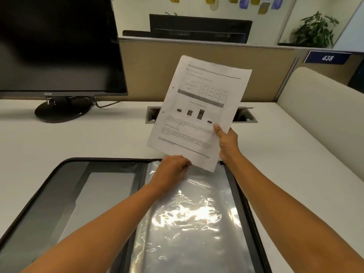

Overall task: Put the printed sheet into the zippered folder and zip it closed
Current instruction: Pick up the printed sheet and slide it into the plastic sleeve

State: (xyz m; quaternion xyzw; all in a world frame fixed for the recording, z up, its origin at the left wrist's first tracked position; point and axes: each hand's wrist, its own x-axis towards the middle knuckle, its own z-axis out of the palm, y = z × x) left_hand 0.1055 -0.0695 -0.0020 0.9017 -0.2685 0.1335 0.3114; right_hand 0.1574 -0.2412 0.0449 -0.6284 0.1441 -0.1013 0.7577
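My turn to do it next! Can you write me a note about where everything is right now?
Right hand: pinching the printed sheet at its lower right edge, holding it up over the desk.
Left hand: at the top of the clear sleeve, by the sheet's bottom corner.
Folder: lying open on the desk.
Done: folder opened, sheet picked up.
Left: slide the sheet in, close the folder, zip it.

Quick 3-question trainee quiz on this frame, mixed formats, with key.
1. True or false: the folder lies open on the desk.
2. Which hand grips the sheet at its right edge? A) left hand B) right hand
3. Fill in: the left hand is at the top of the clear ___.

Key: 1 true; 2 B; 3 sleeve.
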